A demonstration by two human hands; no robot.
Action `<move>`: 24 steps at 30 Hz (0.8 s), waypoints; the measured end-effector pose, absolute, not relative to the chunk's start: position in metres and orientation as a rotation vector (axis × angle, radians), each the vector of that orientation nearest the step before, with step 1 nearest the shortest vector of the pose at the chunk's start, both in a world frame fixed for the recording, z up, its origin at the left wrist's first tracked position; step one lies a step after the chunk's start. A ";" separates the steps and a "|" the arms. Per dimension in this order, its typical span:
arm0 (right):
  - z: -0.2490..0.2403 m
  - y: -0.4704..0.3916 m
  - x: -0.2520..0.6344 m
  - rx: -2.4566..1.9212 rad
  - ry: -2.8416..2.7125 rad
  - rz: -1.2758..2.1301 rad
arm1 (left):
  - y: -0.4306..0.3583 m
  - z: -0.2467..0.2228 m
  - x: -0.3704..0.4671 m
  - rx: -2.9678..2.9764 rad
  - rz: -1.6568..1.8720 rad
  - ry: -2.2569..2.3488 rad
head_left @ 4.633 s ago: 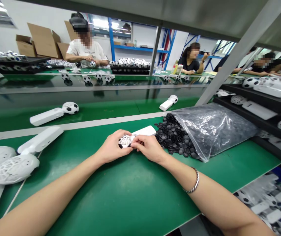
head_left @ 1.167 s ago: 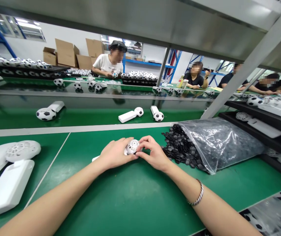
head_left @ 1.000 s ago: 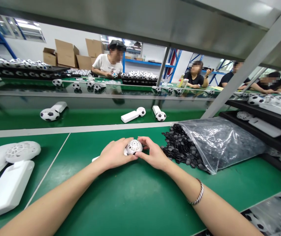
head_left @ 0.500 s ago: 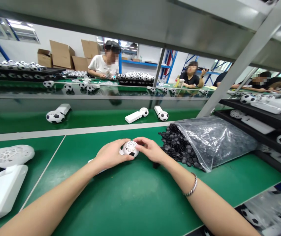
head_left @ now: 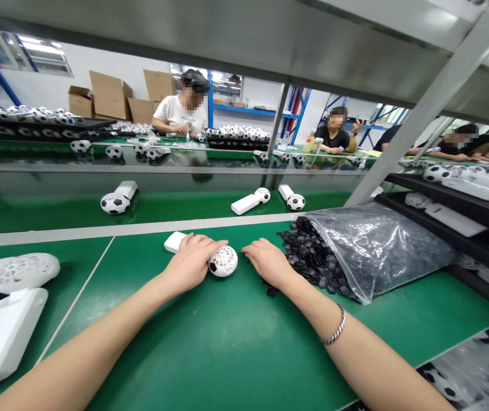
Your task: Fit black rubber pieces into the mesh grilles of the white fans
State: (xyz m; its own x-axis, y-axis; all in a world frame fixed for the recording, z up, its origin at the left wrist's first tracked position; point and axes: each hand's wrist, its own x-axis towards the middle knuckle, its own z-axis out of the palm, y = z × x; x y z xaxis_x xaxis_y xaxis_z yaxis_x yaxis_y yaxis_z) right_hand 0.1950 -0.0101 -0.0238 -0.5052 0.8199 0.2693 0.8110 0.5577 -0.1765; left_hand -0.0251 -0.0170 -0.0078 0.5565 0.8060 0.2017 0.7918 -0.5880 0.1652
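Observation:
My left hand (head_left: 190, 261) grips a white handheld fan (head_left: 222, 261) by its handle; the handle end sticks out behind the hand. The fan's ball-shaped grille head shows one black patch and points right. My right hand (head_left: 267, 262) rests palm down just right of the head, not touching it, fingers curled at the near edge of a heap of black hexagon pieces (head_left: 308, 251) spilling from a clear plastic bag (head_left: 376, 240).
White fan bodies (head_left: 8, 302) lie at the left on the green table (head_left: 227, 354). Finished football fans (head_left: 116, 201) ride the conveyor belt behind. Black shelves with fans (head_left: 453, 205) stand at right. Several people sit at benches across the line.
My right hand has let go of the fan head and dropped to the black pieces. The left hand turned the fan so its handle points away left. Fans on the belt drifted right.

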 end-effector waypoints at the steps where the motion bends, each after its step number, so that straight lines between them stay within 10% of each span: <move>1: -0.024 -0.010 0.195 -1.349 -2.465 0.033 | -0.017 -0.009 -0.025 2.720 0.402 1.398; 24: -0.015 -0.040 0.175 -0.955 -2.046 0.717 | -0.021 -0.010 -0.018 2.468 0.499 1.386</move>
State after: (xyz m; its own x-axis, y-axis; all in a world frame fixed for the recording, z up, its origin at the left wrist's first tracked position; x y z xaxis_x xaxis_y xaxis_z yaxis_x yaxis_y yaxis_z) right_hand 0.1752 -0.0402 -0.0153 -0.4373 0.8087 0.3934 0.3862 0.5639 -0.7300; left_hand -0.0183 -0.0211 -0.0095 0.4838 0.8594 0.1654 0.7675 -0.5074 0.3917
